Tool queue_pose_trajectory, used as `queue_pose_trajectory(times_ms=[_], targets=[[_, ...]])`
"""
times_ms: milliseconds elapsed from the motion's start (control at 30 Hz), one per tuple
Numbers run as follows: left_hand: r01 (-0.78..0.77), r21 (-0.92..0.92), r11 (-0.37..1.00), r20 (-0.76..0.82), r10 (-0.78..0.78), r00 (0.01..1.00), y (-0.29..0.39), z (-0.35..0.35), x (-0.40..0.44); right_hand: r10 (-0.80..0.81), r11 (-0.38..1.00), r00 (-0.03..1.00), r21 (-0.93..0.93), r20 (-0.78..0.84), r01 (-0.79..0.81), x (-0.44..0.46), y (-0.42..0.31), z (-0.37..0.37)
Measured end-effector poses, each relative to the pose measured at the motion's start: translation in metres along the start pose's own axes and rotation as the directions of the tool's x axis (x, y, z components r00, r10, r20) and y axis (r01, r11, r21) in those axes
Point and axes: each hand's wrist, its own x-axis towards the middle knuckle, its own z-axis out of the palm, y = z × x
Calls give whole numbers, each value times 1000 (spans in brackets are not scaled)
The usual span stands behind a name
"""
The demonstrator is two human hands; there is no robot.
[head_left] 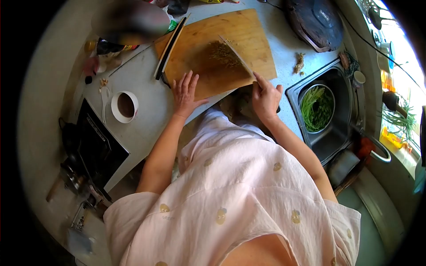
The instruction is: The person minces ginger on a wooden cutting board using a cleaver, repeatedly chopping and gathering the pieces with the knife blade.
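My right hand (pixel 265 97) is closed round the handle end of a kitchen knife (pixel 238 55), whose blade stands nearly edge-on to me over the wooden cutting board (pixel 195 48). Against the blade lies a small heap of finely chopped brownish-green bits (pixel 223 54); I cannot tell what they are. My left hand (pixel 185 94) rests at the board's near left edge, fingers stretched and apart, holding nothing. Along the left side of the board lie a black strip (pixel 171 48) and thin light sticks.
To the right, a bowl of greens (pixel 317 108) sits in the sink (pixel 326 146). A ginger-like piece (pixel 299 63) and a dark round appliance (pixel 315 22) lie beyond. At left are a bowl of dark liquid (pixel 124 107), a white spoon (pixel 104 104) and a black cooktop (pixel 97 142).
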Motion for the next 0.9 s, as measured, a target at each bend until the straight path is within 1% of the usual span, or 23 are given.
queue_pose_trajectory(times_ms=[33,100,200,233,333,500,533,633,700,833,900], targets=[[34,4,999,11,-34,999,0,-1,-4,-52,998,998,-20,-20,52,11,4,-3],[129,6,992,8,-129,992,5,-4,-12,-136,980,991,-149,-18,132,45,12,-8],[247,33,968,-8,-247,969,14,-13,-20,-336,924,940,-214,-53,318,96,23,-8],[282,46,958,-12,-282,959,17,-17,-25,-393,894,919,-249,-40,371,107,22,-7],[303,70,951,-53,-300,953,18,-28,-37,-426,865,902,-263,61,427,116,29,0],[368,12,930,-53,-367,929,20,-37,-62,-470,842,868,-215,161,495,91,50,-6],[377,3,926,-56,-376,925,21,-38,-65,-526,824,841,-169,125,541,89,54,-9],[426,11,905,-48,-425,904,29,-40,-73,-546,804,819,-163,178,572,96,54,-25],[432,7,902,-70,-431,900,35,-42,-77,-632,751,764,-140,131,645,113,43,-29],[472,4,882,-62,-471,880,45,-47,-80,-722,671,685,-143,95,727,162,28,0],[501,-11,866,-93,-499,861,48,-50,-84,-743,642,660,-156,115,750,181,18,15]])
